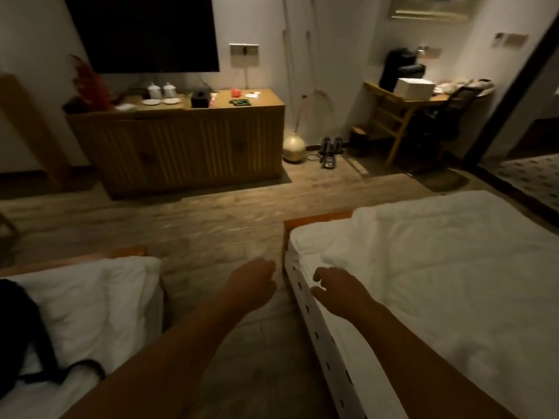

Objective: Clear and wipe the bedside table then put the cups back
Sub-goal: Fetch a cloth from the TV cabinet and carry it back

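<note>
2 cups (153, 90) (169, 89), 2 saucers (151, 101) (171, 100), 2 hands (254, 281) (334, 284)

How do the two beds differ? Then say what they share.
The left bed has a dark strapped thing lying on it; the right bed shows only bedding. The right bed's side shows a dotted white strip; the left bed's side looks plain. Both have white bedding and wooden foot ends.

Black wall screen (142, 31) and pale framed picture (432, 7) partly beyond the top edge, black strapped bag (18, 328) beyond the left.
</note>
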